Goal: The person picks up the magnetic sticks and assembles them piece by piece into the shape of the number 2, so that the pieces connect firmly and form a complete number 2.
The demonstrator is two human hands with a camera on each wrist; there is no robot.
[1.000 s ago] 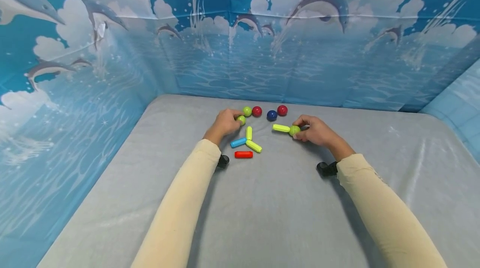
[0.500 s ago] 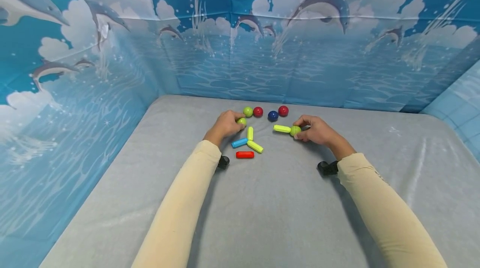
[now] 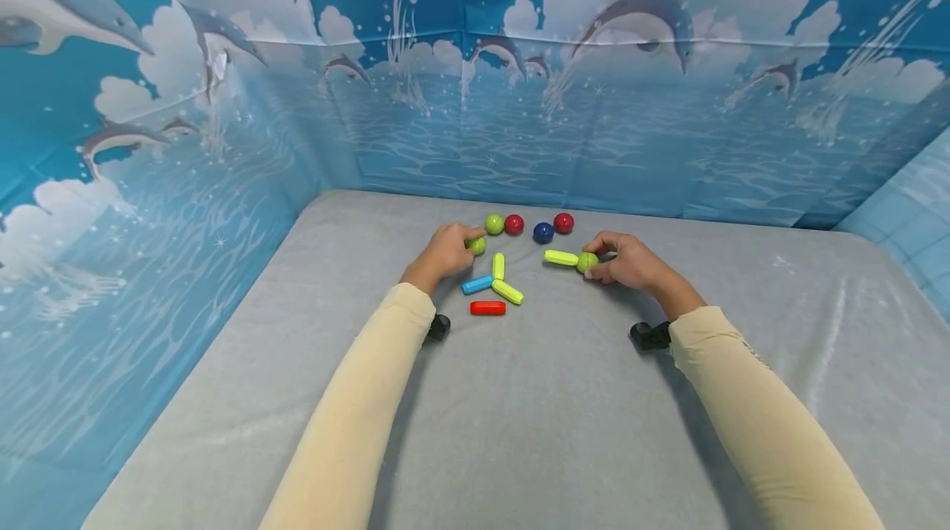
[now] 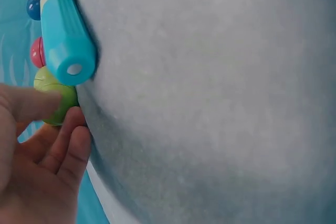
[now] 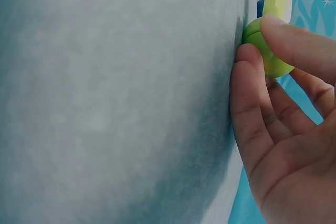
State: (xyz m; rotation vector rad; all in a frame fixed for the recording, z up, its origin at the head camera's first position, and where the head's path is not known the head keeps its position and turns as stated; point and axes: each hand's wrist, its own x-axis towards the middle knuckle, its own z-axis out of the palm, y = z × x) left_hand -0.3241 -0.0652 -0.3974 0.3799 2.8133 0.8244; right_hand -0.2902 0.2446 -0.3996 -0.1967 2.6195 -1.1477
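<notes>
My left hand (image 3: 445,254) pinches a green ball (image 3: 477,245) at the left of the group; the left wrist view shows the thumb across this ball (image 4: 58,98) with fingers curled beside it. To the right, my right hand (image 3: 627,260) holds another green ball (image 3: 587,263) between thumb and fingers. A yellow-green rod (image 3: 560,258) is joined to that ball and points left. Between the hands lie a blue rod (image 3: 477,285), an upright-lying yellow-green rod (image 3: 499,266) and a slanted yellow-green rod (image 3: 508,292), their ends meeting. A red rod (image 3: 487,308) lies in front of them.
Behind the rods, a third green ball (image 3: 494,224) sits beside a red ball (image 3: 514,224). A dark blue ball (image 3: 543,233) and another red ball (image 3: 564,222) are to their right. Grey cloth (image 3: 519,431) covers the table, with a dolphin-print curtain (image 3: 475,134) behind.
My left hand has drawn its green ball slightly left and nearer, away from the green ball behind. My right hand keeps its hold in the same place. The head view has shifted slightly.
</notes>
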